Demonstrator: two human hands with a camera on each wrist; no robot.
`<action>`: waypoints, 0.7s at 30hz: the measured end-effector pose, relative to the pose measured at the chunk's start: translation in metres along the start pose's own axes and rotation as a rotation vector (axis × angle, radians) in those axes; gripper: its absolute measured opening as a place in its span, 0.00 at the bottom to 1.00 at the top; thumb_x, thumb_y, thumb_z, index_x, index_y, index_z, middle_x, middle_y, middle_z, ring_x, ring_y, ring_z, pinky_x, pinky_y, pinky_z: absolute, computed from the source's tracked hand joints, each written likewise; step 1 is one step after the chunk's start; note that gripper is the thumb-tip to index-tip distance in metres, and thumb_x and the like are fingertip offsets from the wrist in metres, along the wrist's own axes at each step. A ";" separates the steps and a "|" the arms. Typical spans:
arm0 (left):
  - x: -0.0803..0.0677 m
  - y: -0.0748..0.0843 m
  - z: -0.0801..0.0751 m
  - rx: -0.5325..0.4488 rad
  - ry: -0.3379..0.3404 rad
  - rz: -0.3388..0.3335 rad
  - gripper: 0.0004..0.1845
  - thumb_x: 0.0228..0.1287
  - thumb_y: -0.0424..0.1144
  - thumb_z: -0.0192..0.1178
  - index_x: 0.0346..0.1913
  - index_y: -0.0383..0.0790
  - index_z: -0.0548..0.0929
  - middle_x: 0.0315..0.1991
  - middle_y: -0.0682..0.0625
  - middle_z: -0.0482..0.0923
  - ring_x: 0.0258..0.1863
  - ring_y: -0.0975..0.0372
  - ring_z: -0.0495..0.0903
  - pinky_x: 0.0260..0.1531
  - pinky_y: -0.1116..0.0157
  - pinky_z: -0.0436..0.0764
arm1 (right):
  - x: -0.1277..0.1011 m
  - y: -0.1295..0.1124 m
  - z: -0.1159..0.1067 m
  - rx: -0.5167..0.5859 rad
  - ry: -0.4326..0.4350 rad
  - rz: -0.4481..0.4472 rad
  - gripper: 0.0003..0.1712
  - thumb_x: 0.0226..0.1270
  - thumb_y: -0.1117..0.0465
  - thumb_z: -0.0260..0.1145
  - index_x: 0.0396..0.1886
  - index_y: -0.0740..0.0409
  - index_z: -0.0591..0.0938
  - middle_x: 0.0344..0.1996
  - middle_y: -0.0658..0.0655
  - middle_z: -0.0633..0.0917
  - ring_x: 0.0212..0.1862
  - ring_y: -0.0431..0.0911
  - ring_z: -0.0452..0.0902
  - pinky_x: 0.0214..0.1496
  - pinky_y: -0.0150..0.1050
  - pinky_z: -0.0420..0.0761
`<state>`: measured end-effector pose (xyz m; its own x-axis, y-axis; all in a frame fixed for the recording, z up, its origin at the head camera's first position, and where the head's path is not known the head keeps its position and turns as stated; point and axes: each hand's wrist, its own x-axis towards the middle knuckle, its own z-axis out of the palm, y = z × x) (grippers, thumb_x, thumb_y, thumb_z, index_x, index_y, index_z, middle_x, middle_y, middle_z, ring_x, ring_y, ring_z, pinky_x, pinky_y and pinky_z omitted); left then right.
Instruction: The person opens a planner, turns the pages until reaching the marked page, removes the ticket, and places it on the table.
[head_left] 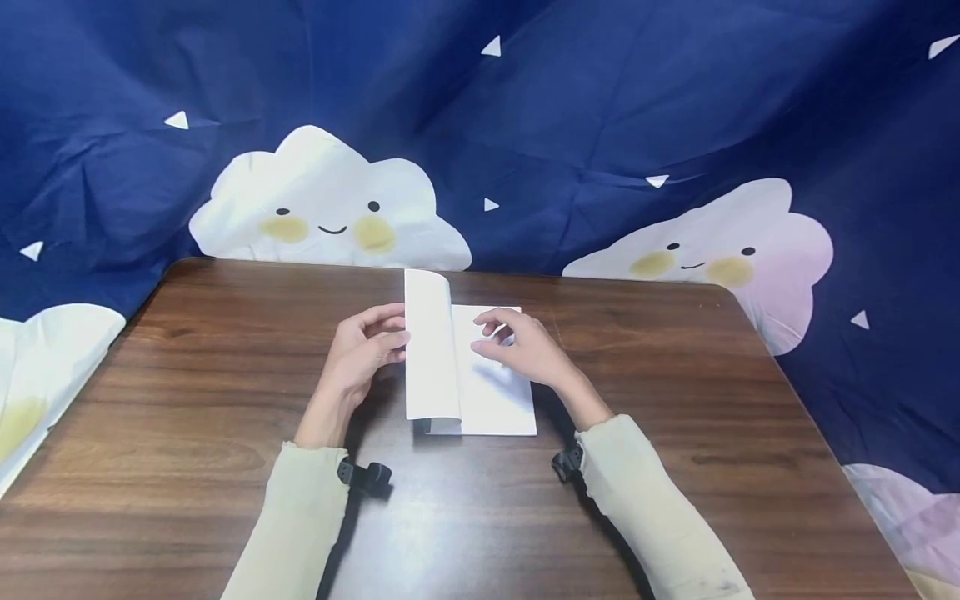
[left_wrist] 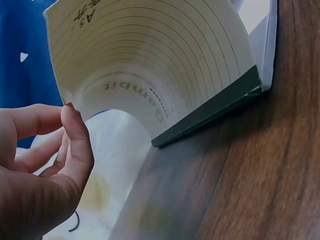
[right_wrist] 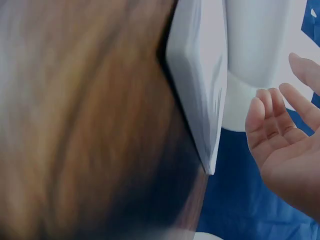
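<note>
L hand [head_left: 356,354] grip prob. pinches the raised leaf [head_left: 431,350] of the notebook [head_left: 497,404] on the bench [head_left: 187,417]; R hand [head_left: 531,347] grip's loose, w/ nothing in it. Best turn gently, R steadying, no creases.

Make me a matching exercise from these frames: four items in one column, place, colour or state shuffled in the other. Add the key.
Column 1
1. Left hand
2. Right hand
3. Table
4. Backdrop

Column 2
A. Brown, with a wood grain
B. Over the flat white page, holding nothing
C. Dark blue, printed with clouds
D. Pinching the edge of the raised sheet

Pairs
1-D
2-B
3-A
4-C
</note>
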<state>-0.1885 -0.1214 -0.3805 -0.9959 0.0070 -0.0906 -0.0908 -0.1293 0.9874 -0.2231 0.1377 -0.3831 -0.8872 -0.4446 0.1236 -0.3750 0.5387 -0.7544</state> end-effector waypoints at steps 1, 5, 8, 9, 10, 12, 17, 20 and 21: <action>0.000 -0.001 -0.002 0.005 0.004 0.000 0.24 0.64 0.20 0.60 0.64 0.28 0.77 0.42 0.46 0.77 0.34 0.62 0.78 0.32 0.70 0.84 | 0.000 0.002 -0.001 0.004 -0.011 0.002 0.24 0.66 0.58 0.72 0.58 0.64 0.82 0.45 0.59 0.85 0.45 0.52 0.82 0.43 0.42 0.80; -0.001 -0.002 -0.009 0.019 0.007 0.010 0.24 0.65 0.21 0.58 0.64 0.27 0.76 0.44 0.46 0.76 0.36 0.62 0.77 0.33 0.71 0.83 | 0.004 0.009 -0.009 0.035 -0.039 0.006 0.25 0.67 0.58 0.72 0.60 0.66 0.81 0.48 0.62 0.84 0.47 0.53 0.80 0.49 0.44 0.80; 0.000 -0.001 -0.014 0.017 0.000 0.014 0.24 0.65 0.21 0.58 0.65 0.27 0.76 0.45 0.46 0.75 0.37 0.61 0.77 0.34 0.71 0.83 | 0.007 0.015 -0.015 0.047 -0.036 0.027 0.25 0.66 0.60 0.72 0.60 0.66 0.81 0.48 0.62 0.84 0.46 0.53 0.80 0.47 0.43 0.80; 0.000 0.000 -0.015 0.014 -0.004 0.015 0.24 0.65 0.21 0.58 0.65 0.27 0.75 0.45 0.46 0.75 0.37 0.61 0.77 0.34 0.71 0.83 | 0.009 0.018 -0.017 0.045 -0.033 0.035 0.25 0.66 0.60 0.72 0.60 0.66 0.81 0.47 0.62 0.84 0.45 0.53 0.80 0.45 0.43 0.79; 0.000 0.001 -0.016 0.010 -0.006 0.016 0.25 0.65 0.21 0.58 0.65 0.26 0.75 0.45 0.46 0.75 0.38 0.62 0.77 0.35 0.71 0.83 | 0.009 0.019 -0.018 0.044 -0.032 0.041 0.25 0.66 0.61 0.72 0.60 0.67 0.81 0.47 0.62 0.84 0.45 0.53 0.80 0.44 0.42 0.79; 0.000 0.002 -0.019 -0.010 -0.008 0.018 0.25 0.65 0.21 0.58 0.66 0.25 0.74 0.44 0.47 0.75 0.38 0.62 0.76 0.34 0.71 0.82 | 0.011 0.022 -0.021 0.041 -0.035 0.051 0.25 0.66 0.62 0.72 0.60 0.67 0.80 0.47 0.63 0.84 0.45 0.53 0.80 0.44 0.41 0.80; -0.001 0.006 -0.023 -0.046 -0.005 0.015 0.25 0.65 0.20 0.58 0.66 0.26 0.74 0.44 0.48 0.75 0.38 0.62 0.76 0.34 0.72 0.82 | 0.015 0.030 -0.027 0.029 -0.035 0.062 0.25 0.64 0.63 0.73 0.59 0.70 0.80 0.48 0.66 0.83 0.45 0.54 0.79 0.43 0.40 0.78; 0.000 0.006 -0.025 -0.054 -0.001 0.011 0.25 0.66 0.21 0.58 0.67 0.27 0.74 0.45 0.47 0.75 0.38 0.62 0.76 0.33 0.72 0.81 | 0.016 0.035 -0.030 0.011 -0.029 0.065 0.25 0.63 0.64 0.73 0.58 0.70 0.80 0.46 0.66 0.83 0.43 0.53 0.77 0.42 0.39 0.76; 0.000 0.006 -0.026 -0.055 0.001 0.009 0.25 0.66 0.21 0.58 0.67 0.27 0.74 0.45 0.47 0.75 0.38 0.62 0.76 0.33 0.72 0.81 | 0.016 0.037 -0.030 0.005 -0.029 0.065 0.25 0.63 0.64 0.73 0.59 0.70 0.80 0.46 0.66 0.83 0.42 0.52 0.75 0.42 0.38 0.75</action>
<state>-0.1891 -0.1476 -0.3782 -0.9967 0.0049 -0.0814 -0.0809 -0.1836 0.9797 -0.2595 0.1720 -0.3892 -0.9012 -0.4298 0.0553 -0.3156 0.5635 -0.7635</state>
